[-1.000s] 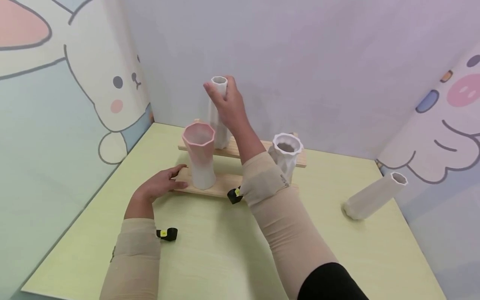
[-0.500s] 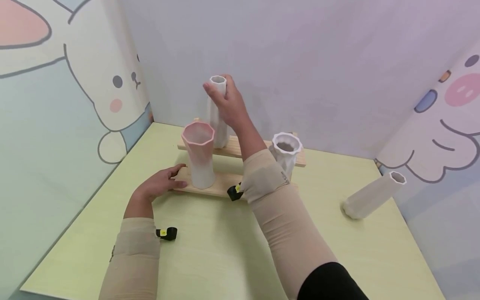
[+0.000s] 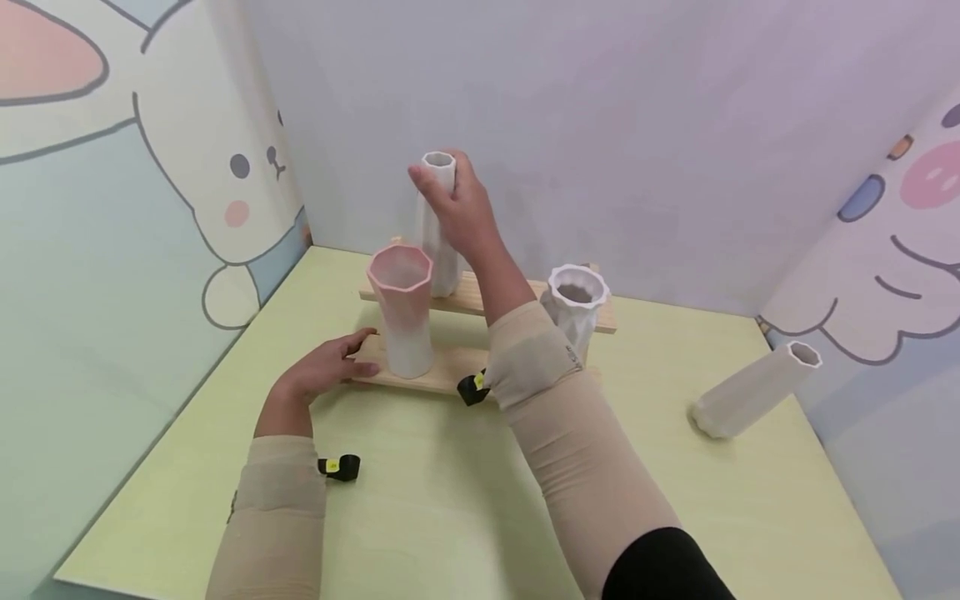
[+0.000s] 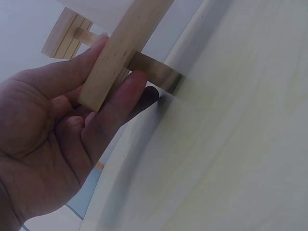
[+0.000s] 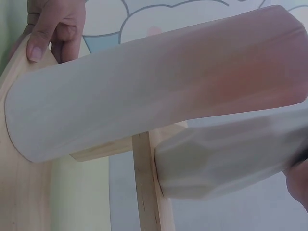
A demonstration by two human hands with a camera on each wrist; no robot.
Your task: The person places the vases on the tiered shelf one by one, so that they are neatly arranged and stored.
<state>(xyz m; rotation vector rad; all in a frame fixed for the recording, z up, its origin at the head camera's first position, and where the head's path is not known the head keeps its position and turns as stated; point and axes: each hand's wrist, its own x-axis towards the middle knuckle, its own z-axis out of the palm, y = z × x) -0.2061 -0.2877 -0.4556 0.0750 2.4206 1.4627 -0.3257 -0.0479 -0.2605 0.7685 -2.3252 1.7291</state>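
A two-tier wooden stand [image 3: 453,362] stands on the table. My left hand [image 3: 326,367] pinches the left end of its lower board, thumb on one face and fingers on the other, as the left wrist view shows [image 4: 62,120]. With my right hand [image 3: 468,212] I grip a tall white faceted vase [image 3: 444,267] near its rim; its base sits on the upper board [image 5: 161,192]. A pink-to-white vase [image 3: 405,325] stands upright on the lower board, beside my left hand. Toward the stand's right end is a white vase with a scalloped rim [image 3: 577,304], partly hidden by my right sleeve.
Another white vase [image 3: 753,390] is on the pale yellow table [image 3: 420,517] at the right, apart from the stand. Walls with cartoon animals enclose the table at left, back [image 3: 637,167] and right. Small black devices [image 3: 341,467] are worn on both wrists.
Both hands keep their hold, and the vases and stand stay where they were. The head view has shifted very slightly.
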